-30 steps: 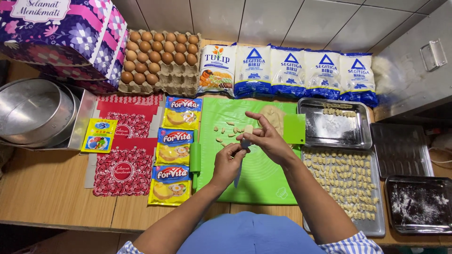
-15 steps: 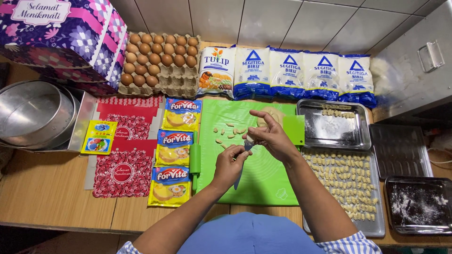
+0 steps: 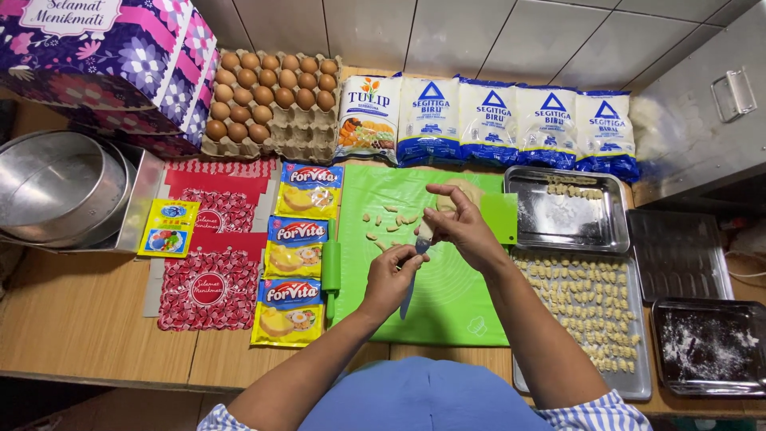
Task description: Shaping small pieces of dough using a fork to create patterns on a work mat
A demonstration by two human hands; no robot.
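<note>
Both hands meet over the green mat (image 3: 447,295). Left hand (image 3: 391,275): grip pressed around a knife (image 3: 408,297), blade down toward the mat. Right hand (image 3: 459,227): grip pinching a dough piece (image 3: 425,229) at the blade. Cut bits (image 3: 388,223) lie just beside; filled tray (image 3: 590,319) sits right, within reach.

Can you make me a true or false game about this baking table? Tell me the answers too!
1. Both hands, left hand and right hand, work over a green mat. True.
2. The egg tray is completely full. False: its front right cups are empty.
3. Three yellow packets lie left of the mat. True.
4. The long tray right of the mat holds whole eggs. False: it holds rows of small dough pieces.
</note>
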